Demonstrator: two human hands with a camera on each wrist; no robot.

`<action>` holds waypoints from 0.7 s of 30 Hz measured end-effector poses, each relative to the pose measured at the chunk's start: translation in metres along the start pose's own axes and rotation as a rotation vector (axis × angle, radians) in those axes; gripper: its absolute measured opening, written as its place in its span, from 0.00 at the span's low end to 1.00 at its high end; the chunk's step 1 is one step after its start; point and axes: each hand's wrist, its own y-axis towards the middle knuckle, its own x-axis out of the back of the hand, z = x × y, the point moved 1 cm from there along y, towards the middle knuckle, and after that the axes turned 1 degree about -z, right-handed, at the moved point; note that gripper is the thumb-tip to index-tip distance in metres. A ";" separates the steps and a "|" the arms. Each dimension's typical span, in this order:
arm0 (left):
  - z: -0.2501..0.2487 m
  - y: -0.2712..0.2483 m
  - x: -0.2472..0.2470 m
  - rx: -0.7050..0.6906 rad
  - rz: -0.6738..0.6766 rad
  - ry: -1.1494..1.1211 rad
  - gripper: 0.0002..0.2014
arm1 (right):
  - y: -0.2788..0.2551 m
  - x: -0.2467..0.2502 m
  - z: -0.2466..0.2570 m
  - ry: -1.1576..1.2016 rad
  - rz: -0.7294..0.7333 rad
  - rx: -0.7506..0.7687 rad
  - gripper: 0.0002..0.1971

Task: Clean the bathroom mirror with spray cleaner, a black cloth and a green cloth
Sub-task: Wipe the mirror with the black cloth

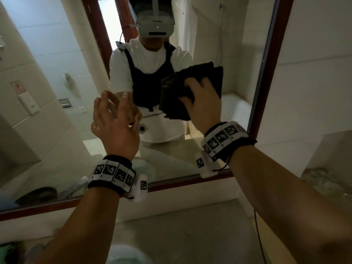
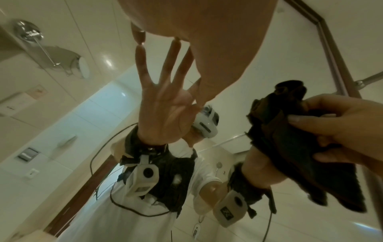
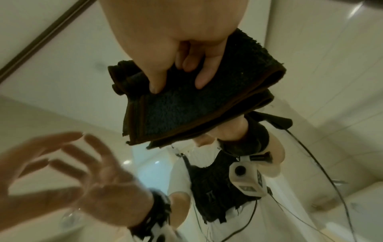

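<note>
At the mirror (image 1: 57, 103), the right hand (image 1: 204, 99) presses a folded black cloth (image 1: 171, 100) flat on the glass, thumb and fingers curled into its pile. The left hand (image 1: 114, 122) is up just beside it, fingers spread and straight, holding nothing, fingertips meeting their own reflection on the glass in the left wrist view. A gap of bare glass lies between the two hands.

Outward from there: the mirror's reddish-brown frame (image 1: 266, 77) runs up the right side and along the bottom edge, above a pale stone worktop (image 1: 190, 235). Some clear glassware (image 1: 322, 183), blurred, stands at the right on the worktop. A thin black cable (image 1: 257, 235) hangs from the right wrist. At the bottom left corner there's a patch of green (image 1: 5, 250), too blurred to name.

The cloth's long axis tilts from lower left to upper right across the glass, its loose edges toward the lower left. It's thick, nubby towelling, folded in several layers, with a brownish hem round each edge, the layers slightly fanned at the lower corner.
</note>
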 end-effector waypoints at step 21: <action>0.049 -0.026 -0.004 0.078 0.000 0.072 0.43 | -0.103 -0.074 -0.013 -0.152 0.213 0.143 0.10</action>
